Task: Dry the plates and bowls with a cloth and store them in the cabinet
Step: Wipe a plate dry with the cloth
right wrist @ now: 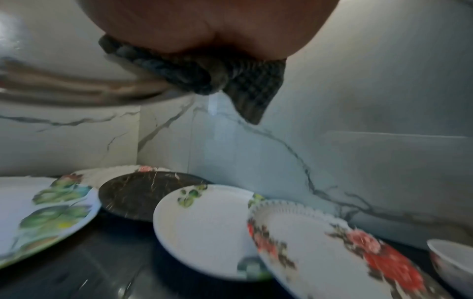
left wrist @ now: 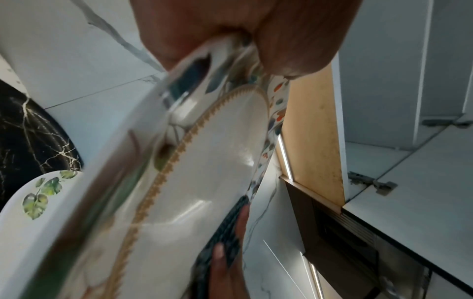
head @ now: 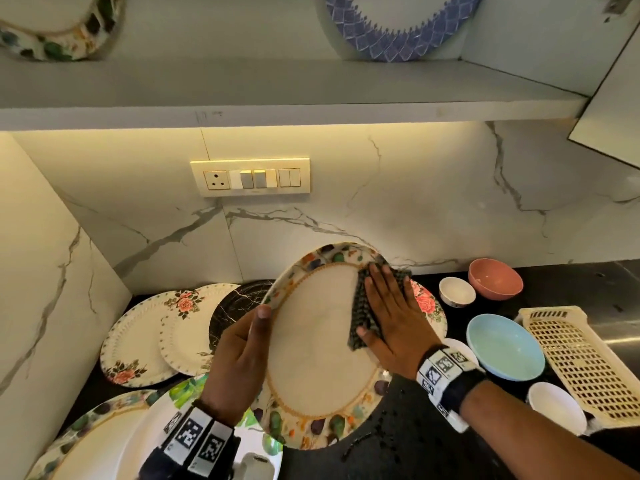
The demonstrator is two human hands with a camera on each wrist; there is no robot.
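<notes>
In the lower middle of the head view, the left hand [head: 239,355] is gripping a large leaf-bordered plate [head: 311,358] by its left rim, thumb curled over the front and fingers hidden behind, holding it tilted up off the dark counter [head: 388,445]. The right hand [head: 388,313] is lying flat, fingers straight and together, pressing a dark checked cloth [head: 360,306] against the plate's upper right face.

The plate is looking glossy and stiff, probably fairly light but breakable, and likely slick where it is wet. Gripping it at the rim, thumb in front and fingers behind, seems the safest hold; the cloth is soft and is folding over the rim under the palm.

More plates are lying at the left of the frame, among them a rose-patterned plate [head: 138,334] and a black marbled plate [head: 235,303]. Bowls are sitting at the right: a pink bowl [head: 495,278] and a pale blue bowl [head: 505,348]. Two plates are already standing on the shelf [head: 277,95] along the top of the frame, so most of the job seems to be waiting.
</notes>
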